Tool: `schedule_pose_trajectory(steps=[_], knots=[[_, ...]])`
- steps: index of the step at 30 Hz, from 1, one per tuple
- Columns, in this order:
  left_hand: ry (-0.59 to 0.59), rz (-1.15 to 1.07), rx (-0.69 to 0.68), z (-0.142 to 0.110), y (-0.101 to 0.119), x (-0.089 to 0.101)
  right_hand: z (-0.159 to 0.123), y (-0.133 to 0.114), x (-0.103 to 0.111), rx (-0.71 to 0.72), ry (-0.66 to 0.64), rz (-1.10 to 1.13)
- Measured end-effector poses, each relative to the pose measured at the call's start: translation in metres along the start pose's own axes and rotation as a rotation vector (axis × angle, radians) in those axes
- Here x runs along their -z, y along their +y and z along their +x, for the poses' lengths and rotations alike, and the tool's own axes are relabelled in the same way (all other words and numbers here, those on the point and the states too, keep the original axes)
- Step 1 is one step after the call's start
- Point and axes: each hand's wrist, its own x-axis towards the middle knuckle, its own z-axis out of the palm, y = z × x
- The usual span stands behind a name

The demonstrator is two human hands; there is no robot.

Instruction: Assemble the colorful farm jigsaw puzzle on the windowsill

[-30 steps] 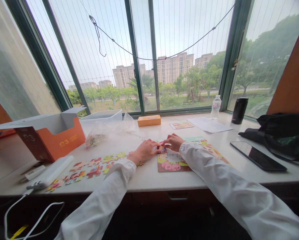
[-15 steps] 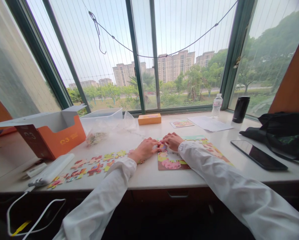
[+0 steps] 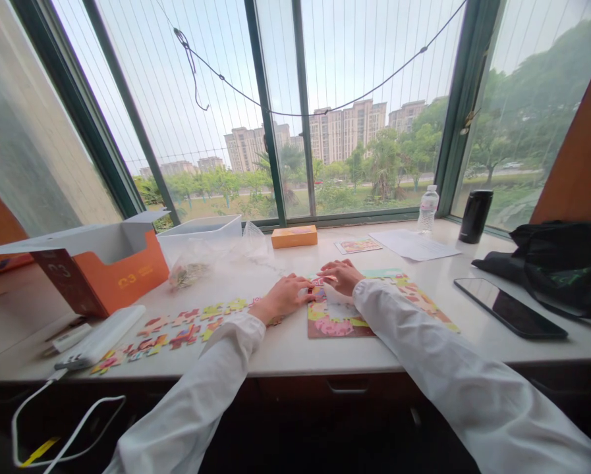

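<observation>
Parts right hand (image 3: 343,276) slightly from left hand (image 3: 282,299), baring pink detail (image 3: 317,281) at puzzle's (image 3: 342,328) left edge; cannot tell grip of either.

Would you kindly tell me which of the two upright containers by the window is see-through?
The left one, the bottle by the paper; the tumbler is black.

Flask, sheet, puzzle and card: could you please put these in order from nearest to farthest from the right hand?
1. Puzzle, directly under the right hand.
2. Card, just beyond it.
3. Sheet, beyond and to the right.
4. Flask, farther right, near the window.
</observation>
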Motion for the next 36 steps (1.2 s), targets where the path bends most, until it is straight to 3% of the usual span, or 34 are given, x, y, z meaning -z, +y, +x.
schedule_pose_trajectory(steps=[6, 14, 18, 21, 26, 31, 36], knots=[[-0.005, -0.043, 0.028, 0.002, -0.001, 0.001, -0.001, -0.005, 0.007, -0.007, -0.041, 0.029], [-0.022, 0.019, 0.029, 0.0, 0.002, 0.0, 0.001, -0.008, 0.007, -0.008, -0.005, 0.022], [0.139, 0.04, 0.143, -0.005, -0.003, 0.017, 0.0, -0.006, 0.021, -0.077, 0.176, 0.05], [0.26, 0.054, 0.307, -0.023, -0.016, 0.042, -0.004, -0.004, 0.032, -0.127, 0.243, 0.05], [0.147, 0.09, 0.519, -0.077, -0.036, 0.072, -0.007, -0.018, 0.03, -0.04, 0.093, 0.008], [0.068, 0.068, 0.554, -0.121, -0.047, 0.077, 0.017, -0.062, 0.01, 0.021, -0.05, 0.09], [0.08, 0.02, 0.572, -0.142, -0.052, 0.085, 0.049, -0.105, -0.002, 0.06, -0.14, 0.141]])
